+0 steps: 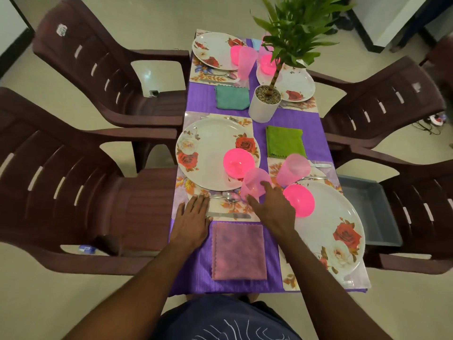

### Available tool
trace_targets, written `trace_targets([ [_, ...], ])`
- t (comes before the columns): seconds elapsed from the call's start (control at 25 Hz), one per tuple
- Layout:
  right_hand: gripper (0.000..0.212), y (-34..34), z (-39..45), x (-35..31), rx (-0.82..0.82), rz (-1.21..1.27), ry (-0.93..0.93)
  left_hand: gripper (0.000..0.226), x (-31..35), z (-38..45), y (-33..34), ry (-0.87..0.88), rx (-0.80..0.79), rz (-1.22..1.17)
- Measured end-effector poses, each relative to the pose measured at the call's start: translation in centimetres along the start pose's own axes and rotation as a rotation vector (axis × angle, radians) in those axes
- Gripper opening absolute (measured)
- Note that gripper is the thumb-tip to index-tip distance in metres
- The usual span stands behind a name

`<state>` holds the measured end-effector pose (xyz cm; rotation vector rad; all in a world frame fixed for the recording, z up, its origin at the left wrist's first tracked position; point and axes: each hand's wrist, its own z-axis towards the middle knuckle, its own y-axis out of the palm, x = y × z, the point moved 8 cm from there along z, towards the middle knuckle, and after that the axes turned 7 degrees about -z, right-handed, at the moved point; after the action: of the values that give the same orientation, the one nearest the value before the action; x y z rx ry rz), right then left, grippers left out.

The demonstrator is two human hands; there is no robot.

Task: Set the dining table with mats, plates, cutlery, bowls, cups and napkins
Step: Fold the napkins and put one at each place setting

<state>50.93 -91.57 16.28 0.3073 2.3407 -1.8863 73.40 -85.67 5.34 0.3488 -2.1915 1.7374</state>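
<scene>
The right hand (272, 207) holds the pink cup (255, 184) loosely at the plate's (206, 153) 5 o'clock, while the flat left hand (193, 217) steadies the mat (182, 190).

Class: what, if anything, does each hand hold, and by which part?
The right hand grips the near pink cup by its side wall. The left hand holds nothing; it rests flat on the mat.

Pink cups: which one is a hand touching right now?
The near-left pink cup, between the two near plates. The right hand grips it; the neighbouring cup and far cups stand untouched.

No readable text is found; dark marks on the green napkin (285, 143) edge and a sticker on the far left chair (62, 29) are illegible.
</scene>
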Motion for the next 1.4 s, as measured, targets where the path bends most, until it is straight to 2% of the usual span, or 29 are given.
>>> trace_targets([
  [0.08,0.056,-2.4,-0.1,-0.1,0.161,0.012,0.041,0.066,-0.1,0.0,0.0,-0.003,-0.011,0.001],
  [0.16,0.050,-5.0,0.9,-1.4,0.348,0.033,-0.045,0.066,-0.1,0.1,0.2,-0.006,-0.012,0.006],
  [0.24,0.044,-6.1,3.8,-3.0,0.366,0.004,-0.156,0.067,-0.1,0.1,0.3,-0.006,-0.016,0.016],
  [0.36,0.050,-5.7,8.5,-5.5,0.162,-0.032,-0.310,0.067,-0.1,0.2,0.2,-0.006,-0.010,0.014],
  [0.52,0.068,-2.4,10.9,-7.9,-0.312,-0.247,-0.411,0.067,0.2,0.2,0.1,-0.015,-0.035,0.024],
  [0.6,0.081,-1.2,11.8,-8.1,-0.449,-0.276,-0.387,0.067,0.2,0.2,-0.1,-0.017,-0.040,0.029],
  [0.72,0.094,0.1,13.3,-7.9,-0.567,-0.332,-0.366,0.066,0.3,0.3,0.0,-0.020,-0.050,0.013],
  [0.84,0.119,1.4,14.7,-7.4,-0.656,-0.397,-0.386,0.067,0.2,0.3,0.2,-0.029,-0.048,0.017],
  [0.88,0.121,1.9,15.2,-7.2,-0.677,-0.425,-0.392,0.067,0.1,0.2,0.3,-0.034,-0.054,0.028],
  [1.12,0.094,1.5,15.5,-6.6,-0.681,-0.523,-0.376,0.066,0.2,0.2,0.5,-0.029,-0.052,0.021],
  [1.4,0.096,1.1,14.6,-7.4,-0.639,-0.496,-0.409,0.066,0.1,0.2,0.8,-0.033,-0.097,0.047],
])
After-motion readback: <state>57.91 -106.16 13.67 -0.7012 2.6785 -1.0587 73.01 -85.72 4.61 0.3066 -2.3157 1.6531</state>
